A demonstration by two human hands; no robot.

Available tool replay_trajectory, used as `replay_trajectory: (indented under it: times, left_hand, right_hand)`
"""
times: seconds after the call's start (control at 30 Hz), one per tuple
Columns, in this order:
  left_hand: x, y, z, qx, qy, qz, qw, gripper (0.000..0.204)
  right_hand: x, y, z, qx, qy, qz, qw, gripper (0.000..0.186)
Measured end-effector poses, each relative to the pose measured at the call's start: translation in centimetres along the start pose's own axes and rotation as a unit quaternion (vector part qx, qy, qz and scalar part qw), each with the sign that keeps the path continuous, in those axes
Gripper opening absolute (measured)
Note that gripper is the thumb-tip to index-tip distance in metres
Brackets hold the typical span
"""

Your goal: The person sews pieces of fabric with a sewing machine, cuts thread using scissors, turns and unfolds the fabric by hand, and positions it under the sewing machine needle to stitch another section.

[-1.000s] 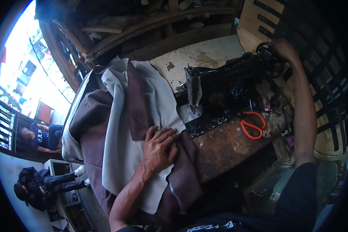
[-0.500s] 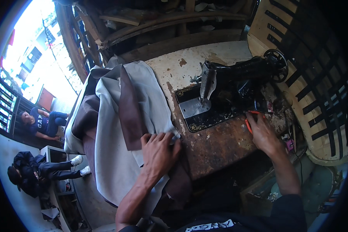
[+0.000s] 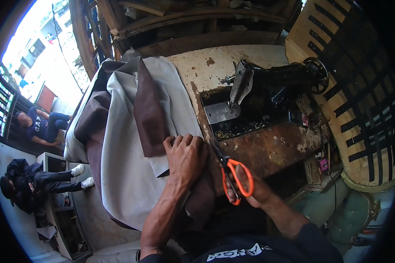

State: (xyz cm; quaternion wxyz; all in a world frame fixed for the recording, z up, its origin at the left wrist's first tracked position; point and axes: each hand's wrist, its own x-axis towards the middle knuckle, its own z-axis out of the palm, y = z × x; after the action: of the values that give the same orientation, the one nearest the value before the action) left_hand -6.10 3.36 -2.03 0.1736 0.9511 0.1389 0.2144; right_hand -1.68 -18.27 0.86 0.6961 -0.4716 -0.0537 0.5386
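Observation:
My left hand [image 3: 185,157] presses flat on a pile of grey and brown fabric [image 3: 131,131] at the edge of a worn sewing table [image 3: 267,149]. My right hand [image 3: 252,190] grips orange-handled scissors [image 3: 230,171], whose blades point up and left toward the fabric edge beside my left hand. A black sewing machine [image 3: 272,83] stands on the table behind the scissors, its needle plate bare.
A woven slatted panel [image 3: 355,79] leans at the right. Wooden beams [image 3: 184,26] run along the back. Two people [image 3: 35,153] sit below on the left, beside a small white cabinet [image 3: 59,210]. A green cushion [image 3: 338,210] lies at lower right.
My right hand came off the machine's handwheel, went down to the scissors on the table and now holds them near the fabric. My left hand stayed on the cloth.

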Motion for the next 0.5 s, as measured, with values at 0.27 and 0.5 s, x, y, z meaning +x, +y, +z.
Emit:
replay_trajectory:
  times: [0.27, 0.5]
  left_hand:
    - [0.4, 0.1, -0.4, 0.007, 0.030, 0.028, 0.999, 0.011]
    - [-4.3, 3.3, -2.9, -0.052, 0.037, 0.050, 0.997, 0.005]
  right_hand:
    - [1.3, 1.1, 0.2, -0.145, 0.016, -0.104, 0.984, 0.042]
    - [-0.5, -4.0, -4.9, -0.688, 0.349, -0.220, 0.597, 0.062]
